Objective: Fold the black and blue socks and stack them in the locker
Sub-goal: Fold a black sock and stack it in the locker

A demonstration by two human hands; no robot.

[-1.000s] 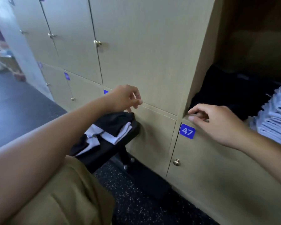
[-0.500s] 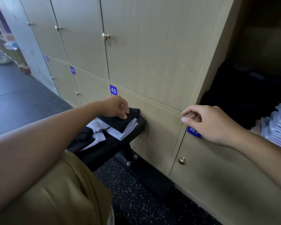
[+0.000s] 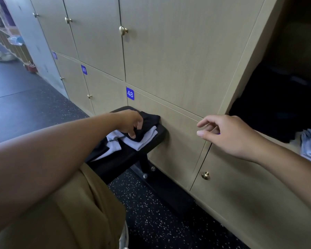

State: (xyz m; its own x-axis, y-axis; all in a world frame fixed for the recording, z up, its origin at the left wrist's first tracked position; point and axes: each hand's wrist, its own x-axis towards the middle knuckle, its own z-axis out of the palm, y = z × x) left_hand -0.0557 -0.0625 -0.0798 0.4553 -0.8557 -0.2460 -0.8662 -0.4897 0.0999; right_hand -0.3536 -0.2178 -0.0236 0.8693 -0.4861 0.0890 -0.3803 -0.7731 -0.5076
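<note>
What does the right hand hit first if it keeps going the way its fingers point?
Probably the closed locker door below tag 48. The right hand points left toward it, fingers loosely spread and holding nothing. Depth is unclear from one view.

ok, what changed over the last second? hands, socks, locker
The left hand dropped from in front of the locker door onto the black sock topping the bench pile and now takes a grip on it. The right hand pulled back from the open locker edge, empty, fingers loose. The sock pile and the folded stacks in the locker stayed put.
</note>
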